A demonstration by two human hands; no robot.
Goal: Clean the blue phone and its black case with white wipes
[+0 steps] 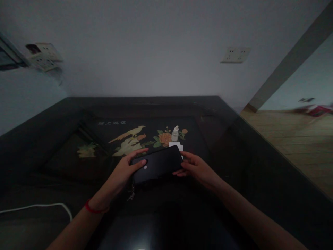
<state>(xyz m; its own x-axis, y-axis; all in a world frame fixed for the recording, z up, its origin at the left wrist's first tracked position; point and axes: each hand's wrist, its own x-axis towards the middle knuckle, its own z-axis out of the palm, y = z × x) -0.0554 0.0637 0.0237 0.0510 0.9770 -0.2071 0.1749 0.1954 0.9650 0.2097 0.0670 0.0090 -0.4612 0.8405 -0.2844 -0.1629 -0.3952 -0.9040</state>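
A dark smartphone is held sideways and a little tilted between my two hands above the glossy black table. My left hand grips its left end, thumb lying on the dark face and fingers behind. At the right end my right hand is closed on the phone's edge, with some fingertips underneath. A small strap or charm dangles from the phone's lower left corner. Just beyond the phone, partly hidden by it, lies a white card-like piece. Behind that stands a small dropper bottle with a pale cap.
The black table has a bird and flower picture on its top and meets the wall at the back. A white cable lies at the left. Wall sockets are at the right, and more sockets at the left.
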